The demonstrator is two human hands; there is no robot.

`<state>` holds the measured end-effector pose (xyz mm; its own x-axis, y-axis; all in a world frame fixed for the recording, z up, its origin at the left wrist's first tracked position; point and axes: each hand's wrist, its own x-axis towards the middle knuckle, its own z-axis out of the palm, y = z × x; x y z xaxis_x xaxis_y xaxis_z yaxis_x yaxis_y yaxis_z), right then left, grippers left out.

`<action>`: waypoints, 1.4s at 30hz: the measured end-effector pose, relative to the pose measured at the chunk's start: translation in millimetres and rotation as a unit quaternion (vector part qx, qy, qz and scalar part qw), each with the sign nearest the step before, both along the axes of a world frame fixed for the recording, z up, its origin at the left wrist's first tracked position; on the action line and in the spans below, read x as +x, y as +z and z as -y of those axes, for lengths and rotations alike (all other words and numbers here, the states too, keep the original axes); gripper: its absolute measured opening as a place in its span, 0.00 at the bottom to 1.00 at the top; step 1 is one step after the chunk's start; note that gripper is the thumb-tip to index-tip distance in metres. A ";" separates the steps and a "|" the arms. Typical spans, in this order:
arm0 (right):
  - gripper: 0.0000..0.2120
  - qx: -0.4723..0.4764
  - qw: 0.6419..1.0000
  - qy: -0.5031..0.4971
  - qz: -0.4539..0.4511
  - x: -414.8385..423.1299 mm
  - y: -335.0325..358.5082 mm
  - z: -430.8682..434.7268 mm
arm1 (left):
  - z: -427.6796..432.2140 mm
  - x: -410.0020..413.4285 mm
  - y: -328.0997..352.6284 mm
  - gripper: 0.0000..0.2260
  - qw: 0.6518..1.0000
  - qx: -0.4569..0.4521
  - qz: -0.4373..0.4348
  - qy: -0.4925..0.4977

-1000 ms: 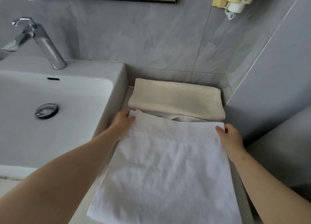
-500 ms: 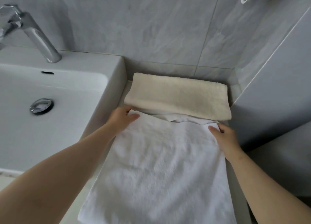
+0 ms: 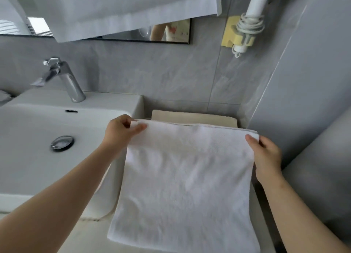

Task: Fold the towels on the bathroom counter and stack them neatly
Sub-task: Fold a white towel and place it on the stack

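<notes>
— So how is that white terry-cloth towel point(image 3: 186, 180) likely handling?

— Softly, by the look of it: it is limp and light, sagging wherever nothing is supporting it, with a nap that should be giving the fingers plenty of purchase. It is lying folded on the narrow counter strip between the white ceramic basin point(image 3: 30, 150) and the grey side wall point(image 3: 311, 93), its near edge drooping toward the person, its far edge lifted just in front of the cream folded towel point(image 3: 193, 117) at the back.

— Where is it best taken?

— At the two far corners, which is where it is being held; a grip mid-edge would probably let the corners flop.

— And the hands?

— The left hand point(image 3: 119, 132) is pinching the far left corner, thumb on top, fingers curled beneath. The right hand point(image 3: 266, 155) is clasping the far right corner, thumb over the cloth. Both forearms are reaching forward, wrists about level, keeping that edge taut between them.
</notes>
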<state>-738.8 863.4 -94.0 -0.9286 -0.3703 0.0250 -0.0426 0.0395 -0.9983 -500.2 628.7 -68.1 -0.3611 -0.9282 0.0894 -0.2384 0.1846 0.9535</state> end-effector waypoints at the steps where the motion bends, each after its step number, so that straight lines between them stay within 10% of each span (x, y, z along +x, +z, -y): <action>1: 0.04 -0.021 1.000 -0.010 0.002 3.0 9.0 -1.4 | 0.1 2.9 8.9 0.15 1.000 0.003 -0.027 -0.006; 31: 0.16 -0.174 0.983 0.017 -0.061 23.0 86.0 -27.8 | -3.5 45.0 86.6 0.12 0.976 -0.089 -0.140 -0.138; 42: 0.10 -0.177 0.982 0.067 0.010 12.7 101.0 -45.0 | -14.1 48.0 103.6 0.21 0.952 0.113 -0.182 -0.221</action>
<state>-726.1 908.4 7.1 -0.8740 -0.4599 0.1570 -0.0048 -0.3149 -0.9491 -452.2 642.8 35.5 -0.7035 -0.7038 0.0990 0.1679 -0.0293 0.9854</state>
